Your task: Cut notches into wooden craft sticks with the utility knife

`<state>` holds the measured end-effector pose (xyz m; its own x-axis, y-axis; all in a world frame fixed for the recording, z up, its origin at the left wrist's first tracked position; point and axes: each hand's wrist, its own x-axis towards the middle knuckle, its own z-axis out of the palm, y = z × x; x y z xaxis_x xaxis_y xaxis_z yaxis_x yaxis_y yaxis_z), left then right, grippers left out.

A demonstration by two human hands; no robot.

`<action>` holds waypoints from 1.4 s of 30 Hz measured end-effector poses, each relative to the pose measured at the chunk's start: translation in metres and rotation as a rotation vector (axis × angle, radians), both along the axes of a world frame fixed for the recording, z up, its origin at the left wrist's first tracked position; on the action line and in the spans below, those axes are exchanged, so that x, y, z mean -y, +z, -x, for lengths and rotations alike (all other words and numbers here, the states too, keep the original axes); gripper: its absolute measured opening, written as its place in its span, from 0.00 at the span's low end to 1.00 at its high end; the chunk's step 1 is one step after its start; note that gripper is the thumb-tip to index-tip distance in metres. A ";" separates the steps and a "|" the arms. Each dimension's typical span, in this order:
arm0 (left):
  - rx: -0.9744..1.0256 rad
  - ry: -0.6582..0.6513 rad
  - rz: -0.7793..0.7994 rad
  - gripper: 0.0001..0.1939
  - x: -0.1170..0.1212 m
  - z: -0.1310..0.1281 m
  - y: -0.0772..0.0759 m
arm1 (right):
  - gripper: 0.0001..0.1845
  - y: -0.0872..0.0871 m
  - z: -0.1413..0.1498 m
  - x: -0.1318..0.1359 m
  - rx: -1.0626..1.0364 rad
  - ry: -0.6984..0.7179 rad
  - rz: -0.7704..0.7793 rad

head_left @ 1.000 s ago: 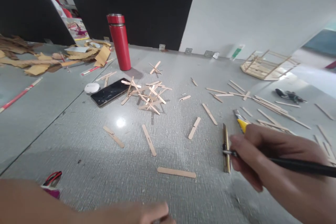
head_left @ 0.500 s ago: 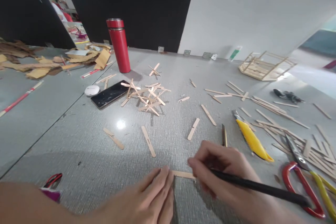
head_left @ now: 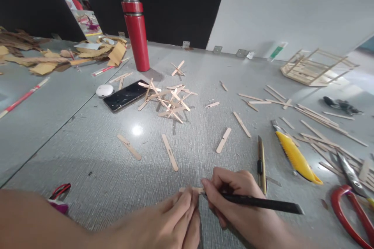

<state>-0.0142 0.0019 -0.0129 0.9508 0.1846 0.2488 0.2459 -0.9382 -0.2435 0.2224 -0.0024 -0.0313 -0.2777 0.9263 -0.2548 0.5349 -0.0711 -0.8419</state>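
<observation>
Head view: cutter [head_left: 263, 168] near hands [head_left: 241, 196]

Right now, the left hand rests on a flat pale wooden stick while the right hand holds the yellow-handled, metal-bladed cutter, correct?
Not quite: in the head view, the right hand holds a slim black tool; the yellow-handled cutter lies on the table. The left hand does rest on the flat pale wooden stick.
</observation>
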 end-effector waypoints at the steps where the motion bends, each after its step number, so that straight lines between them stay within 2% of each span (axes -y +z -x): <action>1: 0.000 0.003 0.003 0.14 0.001 0.000 -0.002 | 0.25 0.000 0.000 0.000 -0.003 -0.001 -0.003; 6: 0.023 0.011 -0.022 0.14 0.002 -0.003 -0.009 | 0.24 0.003 0.003 -0.002 -0.012 0.000 -0.021; 15: 0.006 0.007 -0.006 0.14 0.001 -0.002 -0.003 | 0.25 0.002 0.003 0.000 0.002 -0.001 -0.007; 21: 0.001 0.003 -0.025 0.15 0.002 -0.001 -0.005 | 0.26 -0.001 0.001 0.000 0.007 0.025 -0.012; 27: -0.003 0.005 -0.018 0.15 0.002 -0.001 -0.003 | 0.25 0.003 0.000 -0.003 0.020 -0.040 -0.064; 30: -0.013 0.009 -0.017 0.15 0.002 -0.002 -0.004 | 0.25 0.004 -0.002 -0.002 0.025 -0.029 -0.059; 42: 0.008 -0.004 -0.029 0.16 0.001 -0.003 -0.006 | 0.25 -0.003 -0.003 -0.002 0.061 -0.007 -0.082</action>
